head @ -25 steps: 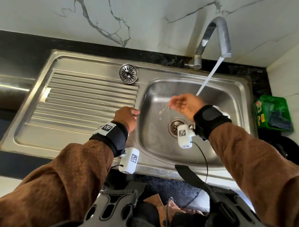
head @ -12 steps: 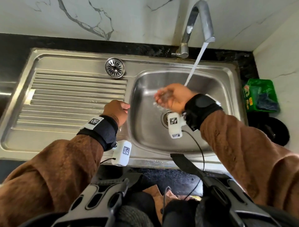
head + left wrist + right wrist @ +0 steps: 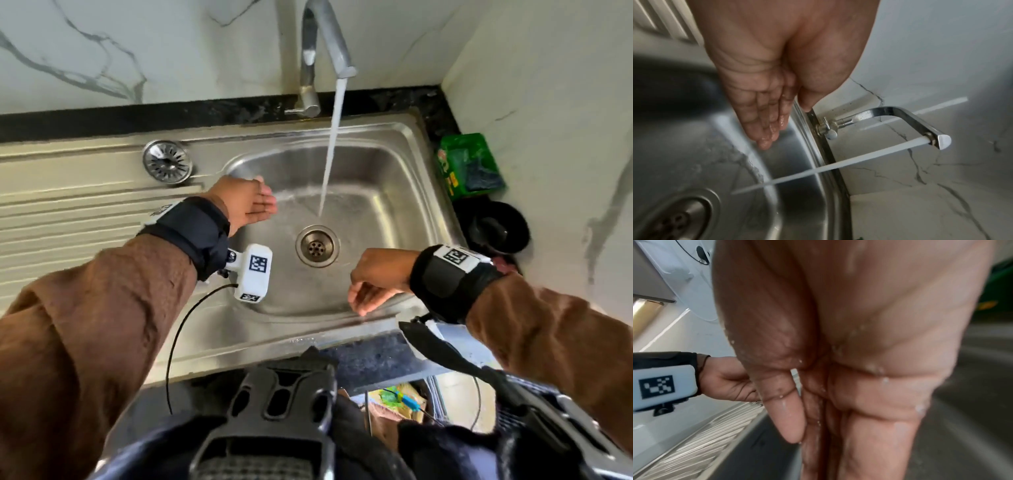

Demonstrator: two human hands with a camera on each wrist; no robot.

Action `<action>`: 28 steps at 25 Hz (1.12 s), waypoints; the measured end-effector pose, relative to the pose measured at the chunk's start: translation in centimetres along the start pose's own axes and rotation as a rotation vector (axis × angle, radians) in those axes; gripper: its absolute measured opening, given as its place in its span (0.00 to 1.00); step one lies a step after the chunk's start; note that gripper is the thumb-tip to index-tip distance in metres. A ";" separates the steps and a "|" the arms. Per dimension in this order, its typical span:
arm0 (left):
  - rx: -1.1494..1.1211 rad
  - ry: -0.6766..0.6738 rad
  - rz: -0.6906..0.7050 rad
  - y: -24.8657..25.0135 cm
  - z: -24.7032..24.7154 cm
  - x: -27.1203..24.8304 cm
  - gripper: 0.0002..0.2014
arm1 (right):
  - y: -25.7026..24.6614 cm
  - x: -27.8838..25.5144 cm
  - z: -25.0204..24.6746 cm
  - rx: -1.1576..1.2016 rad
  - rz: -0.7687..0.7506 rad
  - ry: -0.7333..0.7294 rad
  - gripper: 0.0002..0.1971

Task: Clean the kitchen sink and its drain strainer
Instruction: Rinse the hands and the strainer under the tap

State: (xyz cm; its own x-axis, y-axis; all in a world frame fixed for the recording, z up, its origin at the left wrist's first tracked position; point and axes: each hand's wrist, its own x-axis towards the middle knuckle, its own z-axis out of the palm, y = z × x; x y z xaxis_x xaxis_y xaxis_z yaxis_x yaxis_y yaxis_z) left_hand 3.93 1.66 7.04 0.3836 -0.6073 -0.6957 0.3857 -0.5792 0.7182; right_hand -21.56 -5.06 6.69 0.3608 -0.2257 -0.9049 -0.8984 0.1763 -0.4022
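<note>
The steel sink [image 3: 383,192] has an open drain hole [image 3: 317,246] in its basin floor. Its round drain strainer [image 3: 168,161] lies out on the sink's ledge, above the ribbed drainboard [image 3: 68,222]. Water runs from the tap [image 3: 325,37] into the basin just behind the drain. My left hand [image 3: 251,204] reaches over the basin's left rim, fingers straight and wet [image 3: 764,129], holding nothing. My right hand [image 3: 368,284] hangs over the basin's front right, wet, fingers straight and together [image 3: 859,426], empty.
A green packet [image 3: 469,164] with a dark scrubber stands on the black counter to the right of the sink. A black round object [image 3: 496,226] lies in front of it. Marble walls close the back and the right side.
My right hand has left the water stream and dropped to the basin's front right. My left hand has moved from the drainboard edge out over the basin and straightened its fingers.
</note>
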 end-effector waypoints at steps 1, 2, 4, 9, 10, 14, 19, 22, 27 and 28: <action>-0.044 -0.062 -0.029 0.7 1.0 0.5 0.16 | 0.9 -0.4 -1.0 0.063 -0.013 0.079 0.12; -0.090 -0.123 -0.054 1.3 2.2 1.2 0.19 | 1.6 -0.9 -2.0 0.135 -0.060 0.178 0.11; -0.213 -0.247 -0.114 2.8 4.7 2.2 0.25 | 3.2 -1.6 -3.7 0.449 -0.214 0.357 0.09; -0.543 -0.335 -0.232 5.7 8.4 4.7 0.27 | 6.6 -5.1 -3.8 1.071 -0.428 0.526 0.13; -0.561 -0.320 -0.238 6.1 8.9 5.0 0.26 | 7.2 -5.7 -3.6 1.119 -0.468 0.536 0.13; -0.610 -0.262 -0.183 6.6 10.3 4.4 0.17 | 8.4 -6.3 -3.1 1.233 -0.477 0.542 0.14; -0.359 -0.428 -0.196 4.9 9.2 3.0 0.11 | 9.0 -6.2 -2.7 1.295 -0.474 0.523 0.14; 0.147 -0.518 -0.326 1.2 9.4 1.0 0.14 | 9.3 -6.1 -2.7 1.323 -0.470 0.535 0.14; 0.524 -0.618 -0.471 -5.0 12.5 -2.9 0.10 | 9.7 -5.8 -2.6 1.305 -0.440 0.553 0.15; 0.495 -0.647 -0.463 -5.6 13.7 -3.3 0.11 | 9.7 -5.8 -2.7 1.304 -0.440 0.561 0.15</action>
State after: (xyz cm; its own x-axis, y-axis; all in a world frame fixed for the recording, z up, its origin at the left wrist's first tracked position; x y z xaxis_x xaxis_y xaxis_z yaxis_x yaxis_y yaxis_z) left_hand -11.01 -0.50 5.50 -0.3173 -0.3571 -0.8785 -0.0746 -0.9141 0.3986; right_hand -33.06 -4.59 8.43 0.1233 -0.7647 -0.6325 0.2161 0.6427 -0.7350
